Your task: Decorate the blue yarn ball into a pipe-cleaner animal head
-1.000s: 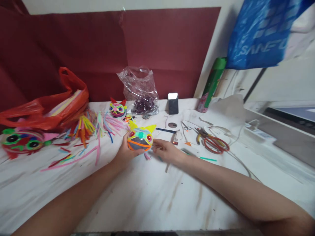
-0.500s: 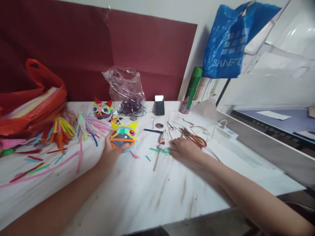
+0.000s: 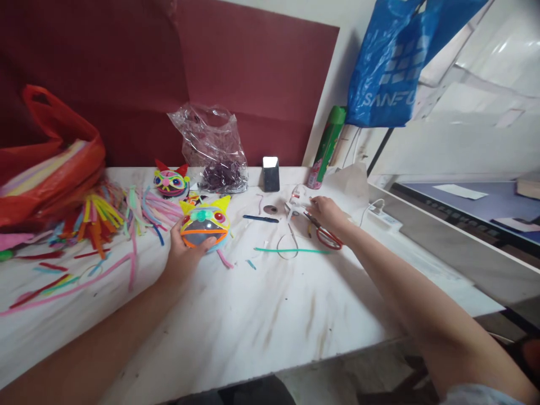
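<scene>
My left hand point(image 3: 188, 250) is wrapped round a small animal-head craft point(image 3: 205, 225) with yellow ears, red eyes, a green nose and an orange-edged dark mouth. It rests at the table's left-middle. Farther back on the right, my right hand point(image 3: 328, 212) is closed at the end of a white glue gun point(image 3: 297, 197); its fingertips are partly hidden. Scissors with red handles point(image 3: 329, 239) lie just below that hand. A long green pipe cleaner point(image 3: 291, 250) stretches across the table in front, beside a thin looped strip.
Behind stand a second craft head point(image 3: 171, 181) with red ears, a clear plastic bag point(image 3: 221, 169), a phone point(image 3: 270, 174) and a green spray can point(image 3: 328, 146). Bundles of pipe cleaners point(image 3: 101, 214) and a red bag point(image 3: 54, 163) fill the left. A power strip point(image 3: 383, 219) sits right.
My right hand and the glue gun have moved back, away from me, uncovering the green pipe cleaner. My left hand still holds the craft head. The whole view has shifted slightly.
</scene>
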The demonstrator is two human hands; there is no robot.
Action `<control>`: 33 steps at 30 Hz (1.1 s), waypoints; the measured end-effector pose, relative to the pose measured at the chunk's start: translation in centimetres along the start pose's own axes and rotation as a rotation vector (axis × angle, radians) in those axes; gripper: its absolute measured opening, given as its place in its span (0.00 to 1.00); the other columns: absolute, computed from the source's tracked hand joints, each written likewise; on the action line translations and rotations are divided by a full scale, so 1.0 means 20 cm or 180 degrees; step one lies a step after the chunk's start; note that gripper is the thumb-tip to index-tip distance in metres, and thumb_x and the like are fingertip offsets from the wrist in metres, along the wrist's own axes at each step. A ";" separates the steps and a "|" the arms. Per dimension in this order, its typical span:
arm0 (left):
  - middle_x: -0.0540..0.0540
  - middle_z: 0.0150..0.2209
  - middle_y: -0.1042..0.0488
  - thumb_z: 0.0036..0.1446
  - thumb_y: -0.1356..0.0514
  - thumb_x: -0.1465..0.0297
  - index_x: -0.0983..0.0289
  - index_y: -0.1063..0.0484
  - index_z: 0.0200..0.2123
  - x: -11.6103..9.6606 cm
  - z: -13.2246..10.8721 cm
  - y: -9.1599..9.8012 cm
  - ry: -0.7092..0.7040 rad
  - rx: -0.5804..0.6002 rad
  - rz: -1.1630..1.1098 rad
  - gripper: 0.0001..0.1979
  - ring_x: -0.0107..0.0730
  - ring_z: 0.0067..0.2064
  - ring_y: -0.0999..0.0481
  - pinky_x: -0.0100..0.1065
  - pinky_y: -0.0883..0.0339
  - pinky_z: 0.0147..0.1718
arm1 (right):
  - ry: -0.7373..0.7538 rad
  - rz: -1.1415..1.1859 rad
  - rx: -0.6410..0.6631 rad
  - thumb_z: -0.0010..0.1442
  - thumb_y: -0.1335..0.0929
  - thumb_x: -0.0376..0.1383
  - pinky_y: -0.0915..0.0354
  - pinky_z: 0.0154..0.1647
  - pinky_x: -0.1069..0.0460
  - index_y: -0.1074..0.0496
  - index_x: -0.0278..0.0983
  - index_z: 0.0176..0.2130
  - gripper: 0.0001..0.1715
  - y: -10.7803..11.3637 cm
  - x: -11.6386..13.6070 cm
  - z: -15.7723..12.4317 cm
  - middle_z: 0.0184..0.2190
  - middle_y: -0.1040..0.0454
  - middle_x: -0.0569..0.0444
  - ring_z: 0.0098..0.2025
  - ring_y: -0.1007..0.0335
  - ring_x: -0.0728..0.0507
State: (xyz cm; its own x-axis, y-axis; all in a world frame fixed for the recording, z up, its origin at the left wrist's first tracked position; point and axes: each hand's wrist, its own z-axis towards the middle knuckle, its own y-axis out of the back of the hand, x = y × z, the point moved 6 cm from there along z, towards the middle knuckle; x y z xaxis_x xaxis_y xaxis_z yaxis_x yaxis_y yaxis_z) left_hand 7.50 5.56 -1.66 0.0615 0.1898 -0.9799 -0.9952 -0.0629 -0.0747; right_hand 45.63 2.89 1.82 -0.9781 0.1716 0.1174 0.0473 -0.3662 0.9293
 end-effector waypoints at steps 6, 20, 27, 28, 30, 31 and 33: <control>0.56 0.54 0.31 0.42 0.31 0.69 0.58 0.41 0.52 -0.08 0.02 0.02 0.0033 -0.0155 -0.0465 0.34 0.36 0.52 0.28 0.39 0.33 0.53 | -0.0221 -0.0102 0.0278 0.62 0.37 0.37 0.40 0.44 0.49 0.30 0.28 0.47 0.18 -0.14 -0.09 0.15 0.45 0.26 0.35 0.47 0.31 0.37; 0.55 0.51 0.30 0.46 0.33 0.68 0.59 0.38 0.49 -0.10 0.15 0.16 0.0103 0.0076 -0.0345 0.27 0.35 0.44 0.25 0.41 0.25 0.41 | 0.2604 0.1888 0.1818 0.62 0.37 0.39 0.34 0.46 0.51 0.24 0.40 0.38 0.13 -0.14 0.73 -0.36 0.38 0.23 0.50 0.42 0.28 0.44; 0.53 0.47 0.28 0.42 0.32 0.71 0.60 0.37 0.49 -0.15 0.15 0.25 0.0120 -0.0087 -0.0394 0.29 0.32 0.43 0.25 0.35 0.28 0.43 | 0.2853 0.2429 0.1259 0.64 0.39 0.36 0.42 0.62 0.46 0.34 0.40 0.58 0.23 -0.12 0.94 -0.50 0.59 0.34 0.48 0.62 0.40 0.43; 0.53 0.47 0.28 0.43 0.32 0.71 0.60 0.37 0.49 -0.17 0.15 0.27 0.0058 -0.0117 -0.0439 0.29 0.32 0.42 0.25 0.35 0.27 0.42 | 0.3210 0.2446 0.1567 0.63 0.37 0.38 0.46 0.64 0.46 0.37 0.42 0.60 0.26 -0.13 0.97 -0.56 0.61 0.37 0.50 0.64 0.44 0.43; 0.54 0.49 0.28 0.45 0.33 0.71 0.60 0.37 0.49 -0.20 0.16 0.30 -0.0133 -0.0128 -0.0506 0.28 0.33 0.42 0.24 0.36 0.27 0.41 | 0.3319 0.2266 0.1739 0.59 0.33 0.44 0.52 0.67 0.43 0.43 0.37 0.64 0.37 -0.19 0.97 -0.60 0.64 0.43 0.45 0.66 0.50 0.40; 0.54 0.50 0.29 0.46 0.34 0.70 0.60 0.38 0.50 -0.21 0.17 0.32 -0.0212 -0.0109 -0.0521 0.27 0.33 0.42 0.24 0.37 0.27 0.41 | 0.3140 0.2048 0.1720 0.60 0.33 0.45 0.54 0.67 0.41 0.46 0.35 0.65 0.39 -0.22 0.95 -0.57 0.65 0.46 0.43 0.67 0.54 0.39; 0.54 0.51 0.29 0.48 0.34 0.70 0.59 0.38 0.50 -0.21 0.18 0.34 -0.0289 -0.0092 -0.0545 0.26 0.34 0.43 0.24 0.39 0.27 0.43 | 0.2632 0.1619 0.1450 0.62 0.36 0.45 0.57 0.67 0.38 0.48 0.33 0.66 0.38 -0.27 0.91 -0.47 0.66 0.50 0.41 0.68 0.59 0.37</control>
State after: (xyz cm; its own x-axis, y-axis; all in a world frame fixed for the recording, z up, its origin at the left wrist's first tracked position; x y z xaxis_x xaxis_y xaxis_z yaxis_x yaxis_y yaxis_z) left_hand 0.28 7.93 2.54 0.2214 0.2876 -0.9318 -0.9681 -0.0499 -0.2454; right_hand 25.64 -0.59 -4.33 -0.6477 -0.6401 0.4131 0.3919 0.1850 0.9012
